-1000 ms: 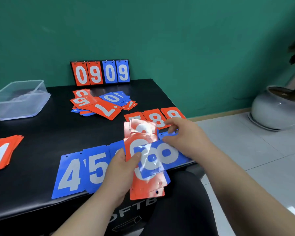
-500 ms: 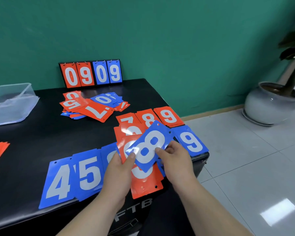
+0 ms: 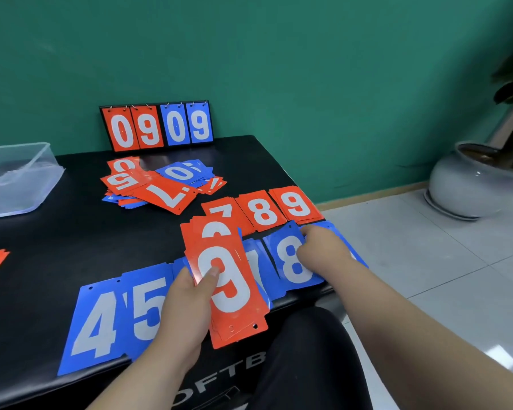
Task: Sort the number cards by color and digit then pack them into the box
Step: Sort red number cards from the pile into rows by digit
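Left hand [image 3: 184, 315] is clamped on the red stack [image 3: 234, 318], thumb on the top card, which reads 9. Right hand [image 3: 323, 250] has fingers curled on the blue 8 [image 3: 290, 261], flat on the table [image 3: 57, 247]; pinch or press, can't tell. Scoreboard [image 3: 157, 127] reads 0909. Table front reads "OFTB". Box [image 3: 18, 176] sits far left.

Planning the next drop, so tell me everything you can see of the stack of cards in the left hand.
The stack of cards is orange-red, glossy like thin plastic, loosely fanned. Its top card reads as a white 9, with two punched holes at the near end; another white digit peeks out behind. The left hand grips its left edge, thumb on the face, over the near edge of the table.
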